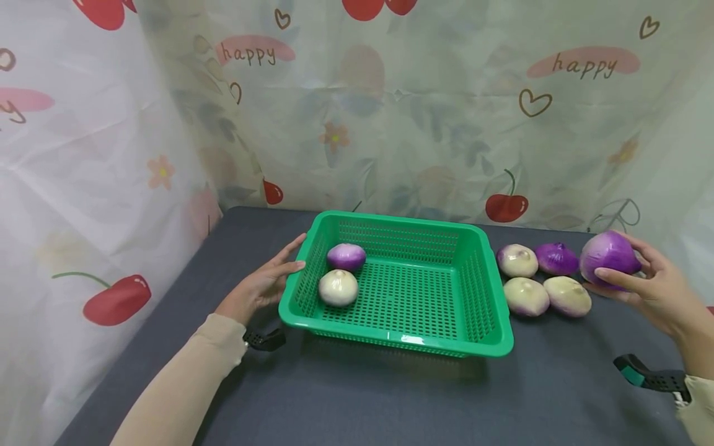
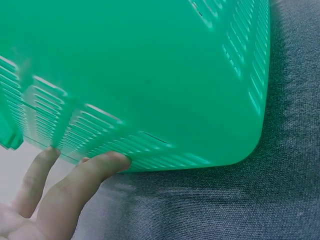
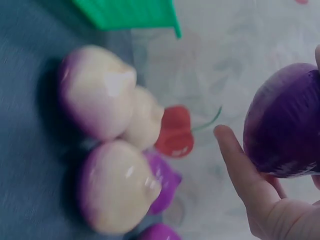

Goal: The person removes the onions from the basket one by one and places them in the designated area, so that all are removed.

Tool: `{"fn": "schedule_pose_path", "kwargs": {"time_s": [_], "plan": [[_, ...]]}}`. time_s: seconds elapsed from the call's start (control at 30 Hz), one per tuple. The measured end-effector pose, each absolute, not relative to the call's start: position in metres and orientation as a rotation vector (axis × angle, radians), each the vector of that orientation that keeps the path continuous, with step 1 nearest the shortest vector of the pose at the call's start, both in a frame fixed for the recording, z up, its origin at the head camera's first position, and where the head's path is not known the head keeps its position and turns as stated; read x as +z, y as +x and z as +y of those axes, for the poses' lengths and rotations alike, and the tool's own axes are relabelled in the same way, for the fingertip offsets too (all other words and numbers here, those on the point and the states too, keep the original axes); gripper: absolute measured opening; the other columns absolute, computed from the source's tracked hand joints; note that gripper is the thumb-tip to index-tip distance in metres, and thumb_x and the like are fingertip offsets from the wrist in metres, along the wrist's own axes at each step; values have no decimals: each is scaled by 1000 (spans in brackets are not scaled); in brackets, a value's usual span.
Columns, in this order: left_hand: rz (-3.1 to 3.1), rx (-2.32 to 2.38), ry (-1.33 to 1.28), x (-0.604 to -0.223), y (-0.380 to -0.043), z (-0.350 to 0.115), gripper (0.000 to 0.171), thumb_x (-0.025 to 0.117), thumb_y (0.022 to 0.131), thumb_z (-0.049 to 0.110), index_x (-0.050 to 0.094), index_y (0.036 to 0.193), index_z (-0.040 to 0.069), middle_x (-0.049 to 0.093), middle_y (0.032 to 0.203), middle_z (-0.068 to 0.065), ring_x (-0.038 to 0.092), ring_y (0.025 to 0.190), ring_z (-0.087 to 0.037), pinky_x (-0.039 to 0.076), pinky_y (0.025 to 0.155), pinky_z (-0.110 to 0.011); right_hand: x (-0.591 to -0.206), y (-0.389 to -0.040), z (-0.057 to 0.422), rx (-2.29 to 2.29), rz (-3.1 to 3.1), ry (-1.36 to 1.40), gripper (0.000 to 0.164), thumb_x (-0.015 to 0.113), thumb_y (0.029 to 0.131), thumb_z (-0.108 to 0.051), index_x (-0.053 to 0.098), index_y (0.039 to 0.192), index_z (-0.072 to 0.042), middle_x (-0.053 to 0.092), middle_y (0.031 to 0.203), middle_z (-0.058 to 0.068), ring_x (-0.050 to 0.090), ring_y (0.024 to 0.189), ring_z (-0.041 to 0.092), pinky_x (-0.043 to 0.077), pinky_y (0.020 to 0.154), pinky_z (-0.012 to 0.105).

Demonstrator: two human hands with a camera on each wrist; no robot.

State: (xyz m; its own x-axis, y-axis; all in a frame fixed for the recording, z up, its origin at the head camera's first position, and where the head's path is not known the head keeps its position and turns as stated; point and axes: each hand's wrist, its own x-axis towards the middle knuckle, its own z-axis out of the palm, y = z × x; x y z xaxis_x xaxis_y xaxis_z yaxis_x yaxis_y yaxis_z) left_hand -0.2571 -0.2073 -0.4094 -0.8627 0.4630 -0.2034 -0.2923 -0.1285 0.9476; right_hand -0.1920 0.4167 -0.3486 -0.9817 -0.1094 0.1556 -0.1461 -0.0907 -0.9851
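Observation:
My right hand (image 1: 664, 288) holds a purple onion (image 1: 608, 259) above the table at the right, thumb and fingers round it. In the right wrist view the same dark purple onion (image 3: 287, 120) sits in the grasp, cut off by the frame edge. At the left, my left hand (image 1: 264, 282) touches the outer side of a green plastic basket (image 1: 398, 350) with extended fingers. The left wrist view has its fingertips against the slotted basket wall (image 2: 130, 90). Inside the basket, at its left end, lie a purple onion (image 1: 346, 256) and a whitish onion (image 1: 338, 288).
Right of the basket sit several onions close together: pale ones (image 1: 526, 297) and a purple one (image 1: 556, 259). The right wrist view shows another purple onion (image 3: 159, 232) at its bottom edge. A dark cloth (image 1: 390, 402) covers the table; a printed curtain (image 1: 413, 124) hangs behind.

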Motion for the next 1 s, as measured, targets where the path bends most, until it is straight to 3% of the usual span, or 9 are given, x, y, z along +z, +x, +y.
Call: {"fn": "schedule_pose_path", "kwargs": {"time_s": [0.1,0.2,0.23,0.33,0.43,0.47,0.57,0.8,1.0], "plan": [[1652,2041,174,-410,-257,-207,68,45,103,14,12,153,47,16,158,-17,46,128,-38,52,89,-52,-357,-189,424,2101,-2225,135,78,58,90,11,24,151,-23,23,141,1,46,111,8,58,67,23],[1650,2041,167,-410,-257,-207,68,44,104,13,12,153,47,15,158,-17,45,130,-39,52,89,-52,-365,-189,430,1754,-2448,-91,86,65,92,-6,10,156,-25,3,155,24,33,130,31,52,64,10],[1651,2043,160,-410,-257,-206,67,44,104,13,13,152,47,16,158,-16,45,130,-39,53,89,-51,-374,-192,439,1599,-2526,-159,89,68,91,-17,7,155,-30,-1,158,23,31,132,30,50,63,8],[1652,2046,159,-410,-257,-207,68,45,104,13,12,153,47,15,159,-17,45,130,-40,52,89,-51,-386,-195,453,1311,-2659,-280,93,68,91,-31,2,156,-32,0,156,33,24,132,47,52,82,18],[1655,2049,163,-409,-256,-207,68,46,103,15,12,153,47,15,159,-17,46,129,-38,52,89,-52,-391,-194,459,1235,-2697,-317,95,68,90,-35,1,156,-32,5,153,39,24,131,52,38,105,53],[1652,2051,162,-409,-256,-207,68,46,103,15,13,152,47,15,159,-17,47,128,-38,52,89,-51,-387,-191,455,1257,-2703,-330,94,67,91,-32,-1,156,-28,4,150,44,18,130,60,30,105,66],[1645,2053,159,-409,-256,-207,68,45,103,14,13,152,47,16,159,-16,46,129,-38,53,88,-51,-391,-187,456,1256,-2727,-356,96,67,91,-34,-2,157,-20,0,147,47,13,128,66,20,98,78],[1629,2052,174,-406,-255,-206,68,43,104,13,10,153,46,14,159,-18,44,131,-40,53,88,-50,-423,-197,485,1097,-2839,-347,106,74,85,-36,1,156,-5,5,144,50,20,124,67,32,88,76],[1611,2059,160,-406,-255,-206,69,43,104,11,11,153,45,14,159,-17,41,133,-42,53,87,-50,-434,-200,489,1064,-2908,-296,108,76,83,-35,3,153,1,2,144,49,15,125,69,27,89,79]]}}
